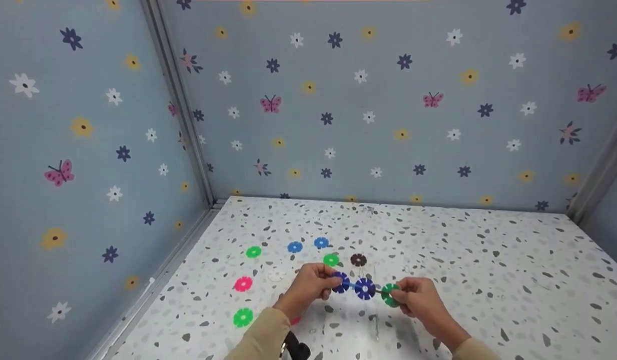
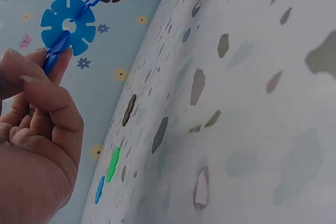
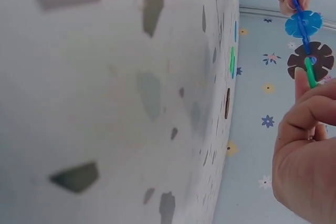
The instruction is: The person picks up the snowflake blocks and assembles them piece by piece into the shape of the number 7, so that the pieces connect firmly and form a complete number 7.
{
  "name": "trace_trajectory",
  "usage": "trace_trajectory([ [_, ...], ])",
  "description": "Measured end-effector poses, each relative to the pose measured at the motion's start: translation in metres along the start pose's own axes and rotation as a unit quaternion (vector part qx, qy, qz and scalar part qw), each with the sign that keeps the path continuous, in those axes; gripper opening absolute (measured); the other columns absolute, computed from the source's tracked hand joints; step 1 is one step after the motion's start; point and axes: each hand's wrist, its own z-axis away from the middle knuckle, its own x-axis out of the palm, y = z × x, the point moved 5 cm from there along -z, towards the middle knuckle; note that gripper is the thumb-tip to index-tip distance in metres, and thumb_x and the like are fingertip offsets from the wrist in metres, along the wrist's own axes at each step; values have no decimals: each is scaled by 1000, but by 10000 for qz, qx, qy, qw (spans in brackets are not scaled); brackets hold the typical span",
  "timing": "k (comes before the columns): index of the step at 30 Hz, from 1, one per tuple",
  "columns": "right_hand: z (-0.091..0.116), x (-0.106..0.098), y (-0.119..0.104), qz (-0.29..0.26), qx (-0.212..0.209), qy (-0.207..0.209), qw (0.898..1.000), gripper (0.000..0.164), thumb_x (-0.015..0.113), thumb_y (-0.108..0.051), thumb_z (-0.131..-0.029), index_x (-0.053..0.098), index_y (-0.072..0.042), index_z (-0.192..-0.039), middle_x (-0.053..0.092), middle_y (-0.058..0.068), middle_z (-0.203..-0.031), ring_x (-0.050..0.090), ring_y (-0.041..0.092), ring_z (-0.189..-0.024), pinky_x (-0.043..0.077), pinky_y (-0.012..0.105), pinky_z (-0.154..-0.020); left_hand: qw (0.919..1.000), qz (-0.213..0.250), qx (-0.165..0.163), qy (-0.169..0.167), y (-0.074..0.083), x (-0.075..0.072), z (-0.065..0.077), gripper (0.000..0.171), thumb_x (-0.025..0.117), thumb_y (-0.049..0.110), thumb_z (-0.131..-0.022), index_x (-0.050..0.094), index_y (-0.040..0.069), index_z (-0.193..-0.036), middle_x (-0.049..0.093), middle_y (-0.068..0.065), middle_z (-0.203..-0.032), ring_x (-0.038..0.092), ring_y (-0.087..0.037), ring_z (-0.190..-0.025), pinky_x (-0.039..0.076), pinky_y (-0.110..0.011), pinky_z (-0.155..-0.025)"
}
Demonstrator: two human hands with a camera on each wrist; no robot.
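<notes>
Head view: left fingers (image 1: 322, 270) pinch a blue disc (image 1: 345, 280), right fingers (image 1: 408, 285) a green disc (image 1: 387, 295).

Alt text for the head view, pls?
A person's left hand and right hand hold a short chain of slotted discs above a speckled white table, the left gripping a dark blue disc at one end, the right a green disc at the other. Loose pink, green, blue and dark brown discs lie beyond and to the left.
</notes>
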Motion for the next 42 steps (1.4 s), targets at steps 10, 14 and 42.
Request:
trace_trajectory([
  [10,2,-4,-2,179,-148,-1269,9916,9,67,-6,-90,64,2,-93,69,10,-77,59,14,-55,41,24,-46,9998,-126,-57,-128,3,-3,-3,14,72,7,-90,67,-1,-100,67,-6,-85,53,-11,-61,48,-22,-57],
  [14,6,-1,-2,495,-261,-1998,9782,18,69,-12,-91,66,1,-103,72,10,-85,66,16,-60,42,22,-44,9986,-513,63,-82,7,-7,-6,18,74,13,-89,70,1,-102,68,-4,-84,51,-11,-59,45,-22,-55],
  [42,2,-11,15,37,-36,-1940,9810,20,71,-11,-90,64,2,-104,67,5,-83,54,13,-67,40,24,-53,9094,-3996,-91,-1146,10,-66,17,37,82,25,-81,70,14,-114,63,-2,-102,58,-20,-90,49,-44,-83],
])
